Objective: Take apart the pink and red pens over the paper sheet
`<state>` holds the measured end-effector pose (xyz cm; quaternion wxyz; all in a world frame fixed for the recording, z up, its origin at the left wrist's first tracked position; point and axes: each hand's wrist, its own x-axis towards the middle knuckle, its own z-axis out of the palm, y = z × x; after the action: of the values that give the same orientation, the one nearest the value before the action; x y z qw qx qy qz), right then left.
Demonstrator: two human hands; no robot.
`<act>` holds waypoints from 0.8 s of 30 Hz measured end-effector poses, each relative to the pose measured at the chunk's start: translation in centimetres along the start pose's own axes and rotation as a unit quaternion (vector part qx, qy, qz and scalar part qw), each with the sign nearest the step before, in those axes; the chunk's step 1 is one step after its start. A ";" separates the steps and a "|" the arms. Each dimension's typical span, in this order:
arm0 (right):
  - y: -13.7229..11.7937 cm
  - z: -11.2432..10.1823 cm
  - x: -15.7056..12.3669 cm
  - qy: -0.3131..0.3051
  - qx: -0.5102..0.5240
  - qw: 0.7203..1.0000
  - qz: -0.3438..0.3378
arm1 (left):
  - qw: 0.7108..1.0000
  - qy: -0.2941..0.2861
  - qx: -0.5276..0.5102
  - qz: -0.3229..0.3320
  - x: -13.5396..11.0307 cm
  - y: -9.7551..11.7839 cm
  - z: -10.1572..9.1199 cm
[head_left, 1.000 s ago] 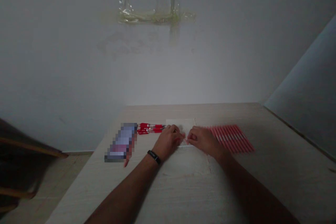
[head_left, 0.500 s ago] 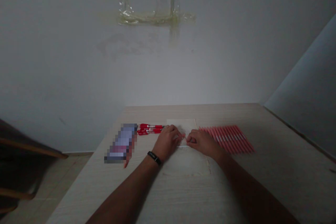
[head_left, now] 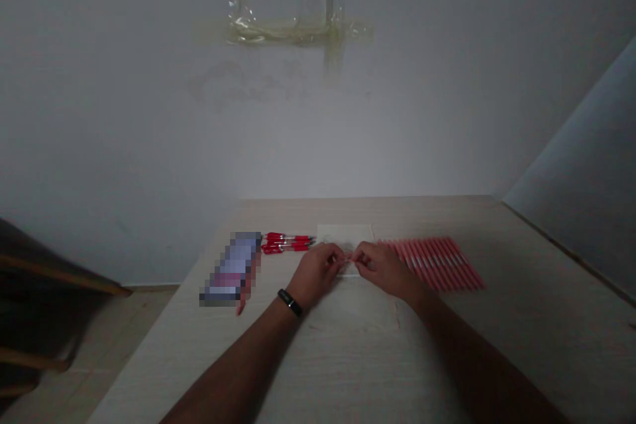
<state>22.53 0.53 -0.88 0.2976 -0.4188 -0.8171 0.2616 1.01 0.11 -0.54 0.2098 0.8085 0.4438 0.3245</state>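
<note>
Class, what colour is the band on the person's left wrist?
Black: the thin wristband shows best in the head view.

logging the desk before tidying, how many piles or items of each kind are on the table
cluster of red pens: 1
row of red sticks: 1
pixelated box: 1
pale sheet: 1
total: 4
single pieces too blurred to count

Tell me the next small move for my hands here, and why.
Likely ease the hands together: the left hand and right hand meet fingertip to fingertip over the white sheet, pinching a thin reddish piece. Red pens lie left, a red row right.
</note>
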 end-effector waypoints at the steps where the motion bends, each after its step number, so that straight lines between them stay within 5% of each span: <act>1: -0.1 0.0 0.0 0.000 0.001 1.000 -0.004 | 1.000 0.000 0.000 -0.001 0.0 0.0 0.0; 24: -1.0 -0.3 -0.1 0.016 -0.033 0.997 -0.061 | 1.000 -0.014 0.002 0.017 -0.2 -0.1 -0.5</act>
<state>22.24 -0.02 -0.01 0.3120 -0.3819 -0.8443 0.2095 0.45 0.01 -0.33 0.2093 0.8207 0.4279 0.3157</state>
